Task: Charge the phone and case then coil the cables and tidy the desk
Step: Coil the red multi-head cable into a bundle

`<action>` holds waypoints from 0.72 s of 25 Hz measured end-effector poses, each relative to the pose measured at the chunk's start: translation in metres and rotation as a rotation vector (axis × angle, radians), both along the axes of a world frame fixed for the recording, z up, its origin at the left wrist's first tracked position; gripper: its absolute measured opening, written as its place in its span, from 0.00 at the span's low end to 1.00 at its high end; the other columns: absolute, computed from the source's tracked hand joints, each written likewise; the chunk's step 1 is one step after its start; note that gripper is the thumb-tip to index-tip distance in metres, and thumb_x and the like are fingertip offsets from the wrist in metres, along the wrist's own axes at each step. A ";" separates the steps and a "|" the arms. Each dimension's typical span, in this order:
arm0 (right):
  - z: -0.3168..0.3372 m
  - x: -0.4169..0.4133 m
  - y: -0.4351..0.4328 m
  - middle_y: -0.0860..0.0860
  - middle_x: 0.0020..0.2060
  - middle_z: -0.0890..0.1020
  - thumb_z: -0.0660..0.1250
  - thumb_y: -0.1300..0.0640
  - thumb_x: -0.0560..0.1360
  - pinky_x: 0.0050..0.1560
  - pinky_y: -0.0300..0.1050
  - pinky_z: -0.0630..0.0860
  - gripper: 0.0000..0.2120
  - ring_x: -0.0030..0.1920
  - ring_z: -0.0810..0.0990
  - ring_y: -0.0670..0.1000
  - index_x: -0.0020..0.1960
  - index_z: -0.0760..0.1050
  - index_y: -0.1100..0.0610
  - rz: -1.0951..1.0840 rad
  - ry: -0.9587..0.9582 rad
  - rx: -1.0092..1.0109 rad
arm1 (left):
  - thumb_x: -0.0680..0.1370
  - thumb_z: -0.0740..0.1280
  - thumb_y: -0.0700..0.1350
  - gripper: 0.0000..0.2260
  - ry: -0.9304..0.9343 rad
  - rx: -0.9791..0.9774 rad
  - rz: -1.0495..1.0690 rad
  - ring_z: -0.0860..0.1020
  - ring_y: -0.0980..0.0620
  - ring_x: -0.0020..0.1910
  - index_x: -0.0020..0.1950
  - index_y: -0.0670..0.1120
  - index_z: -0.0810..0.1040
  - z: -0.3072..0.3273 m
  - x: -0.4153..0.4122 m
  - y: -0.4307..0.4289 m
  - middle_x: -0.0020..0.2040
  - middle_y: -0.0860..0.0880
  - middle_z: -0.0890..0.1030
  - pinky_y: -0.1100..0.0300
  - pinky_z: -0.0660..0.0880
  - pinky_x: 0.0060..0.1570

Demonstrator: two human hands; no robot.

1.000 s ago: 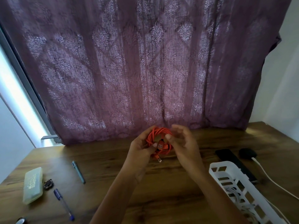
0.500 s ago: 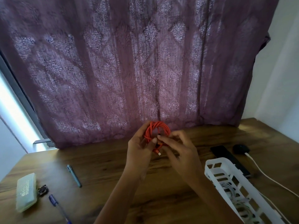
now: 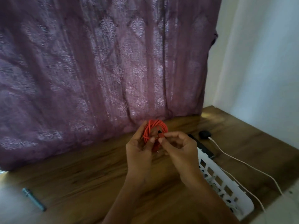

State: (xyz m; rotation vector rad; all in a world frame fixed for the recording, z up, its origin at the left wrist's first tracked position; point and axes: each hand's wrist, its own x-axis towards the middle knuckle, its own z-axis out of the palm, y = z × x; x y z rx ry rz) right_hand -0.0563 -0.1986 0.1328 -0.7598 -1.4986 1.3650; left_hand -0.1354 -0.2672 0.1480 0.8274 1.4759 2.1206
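My right grip [image 3: 179,149] now pinches the plug end [image 3: 160,135] of the coiled orange cable [image 3: 156,126], raised from dangling into the loop, while my left grip [image 3: 139,152] clasps the bundle above the wooden tabletop [image 3: 90,172], so this coil looks nearly finished.

Purple curtain [image 3: 97,70] (patterned) hangs; white wall [image 3: 258,62] beside it.

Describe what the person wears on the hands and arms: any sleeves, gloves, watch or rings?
The left hand and the right hand are bare, without gloves. The left forearm and right forearm are uncovered down to the picture's bottom edge; no sleeve shows. No watch, bracelet or ring is visible, though the blur could hide a thin ring.
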 end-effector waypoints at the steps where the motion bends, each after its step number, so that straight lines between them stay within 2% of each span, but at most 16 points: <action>1: 0.002 0.007 0.002 0.50 0.36 0.84 0.73 0.59 0.69 0.37 0.40 0.80 0.04 0.39 0.83 0.48 0.43 0.80 0.53 -0.034 0.011 -0.040 | 0.75 0.63 0.29 0.22 -0.013 -0.007 0.000 0.81 0.61 0.45 0.65 0.47 0.72 -0.002 0.002 0.005 0.47 0.53 0.83 0.68 0.77 0.39; 2: 0.004 0.015 0.004 0.51 0.34 0.83 0.73 0.60 0.70 0.34 0.36 0.78 0.04 0.37 0.83 0.46 0.43 0.80 0.53 -0.061 0.010 -0.057 | 0.75 0.63 0.29 0.22 -0.034 -0.019 0.004 0.81 0.59 0.45 0.65 0.47 0.72 -0.004 0.003 0.010 0.49 0.51 0.83 0.65 0.78 0.39; 4: 0.006 0.028 0.007 0.51 0.33 0.83 0.72 0.62 0.70 0.30 0.32 0.74 0.04 0.33 0.81 0.43 0.41 0.80 0.54 -0.085 0.008 -0.109 | 0.76 0.63 0.31 0.20 -0.102 -0.045 -0.002 0.81 0.53 0.49 0.64 0.48 0.74 -0.007 0.007 0.020 0.52 0.48 0.82 0.55 0.79 0.48; 7: -0.001 0.049 0.011 0.51 0.34 0.83 0.70 0.66 0.71 0.33 0.38 0.78 0.05 0.39 0.82 0.49 0.40 0.79 0.57 -0.132 0.064 -0.287 | 0.76 0.62 0.31 0.20 -0.190 -0.091 -0.093 0.80 0.49 0.54 0.64 0.47 0.74 -0.017 0.022 0.034 0.52 0.50 0.82 0.48 0.76 0.56; 9: -0.008 0.065 0.018 0.55 0.40 0.84 0.69 0.67 0.71 0.34 0.43 0.80 0.03 0.44 0.82 0.53 0.44 0.78 0.61 -0.132 0.100 -0.438 | 0.75 0.62 0.30 0.20 -0.229 -0.114 -0.166 0.79 0.49 0.55 0.64 0.46 0.74 -0.025 0.034 0.042 0.53 0.49 0.82 0.48 0.75 0.58; 11: -0.014 0.081 0.030 0.59 0.47 0.84 0.67 0.66 0.73 0.41 0.49 0.81 0.09 0.49 0.83 0.57 0.53 0.77 0.63 -0.031 0.111 -0.557 | 0.75 0.62 0.30 0.20 -0.282 -0.119 -0.229 0.80 0.49 0.55 0.64 0.46 0.74 -0.035 0.043 0.048 0.55 0.48 0.82 0.49 0.75 0.58; 14: -0.021 0.105 0.054 0.63 0.51 0.82 0.65 0.66 0.74 0.52 0.52 0.80 0.13 0.52 0.82 0.60 0.58 0.76 0.66 0.079 0.092 -0.606 | 0.76 0.63 0.33 0.19 -0.312 -0.169 -0.322 0.80 0.50 0.55 0.65 0.46 0.74 -0.047 0.060 0.061 0.57 0.47 0.81 0.51 0.77 0.56; 16: -0.028 0.116 0.075 0.65 0.51 0.81 0.65 0.67 0.73 0.52 0.52 0.79 0.13 0.53 0.82 0.61 0.57 0.75 0.68 0.053 0.098 -0.641 | 0.76 0.64 0.35 0.17 -0.247 -0.221 -0.330 0.79 0.51 0.56 0.65 0.46 0.74 -0.056 0.067 0.075 0.59 0.47 0.80 0.55 0.77 0.55; 18: -0.041 0.123 0.099 0.66 0.51 0.81 0.64 0.69 0.73 0.52 0.52 0.79 0.13 0.53 0.81 0.61 0.58 0.75 0.69 0.028 0.086 -0.694 | 0.77 0.64 0.39 0.16 -0.054 -0.319 -0.218 0.77 0.53 0.58 0.65 0.48 0.74 -0.071 0.069 0.090 0.60 0.48 0.79 0.64 0.75 0.53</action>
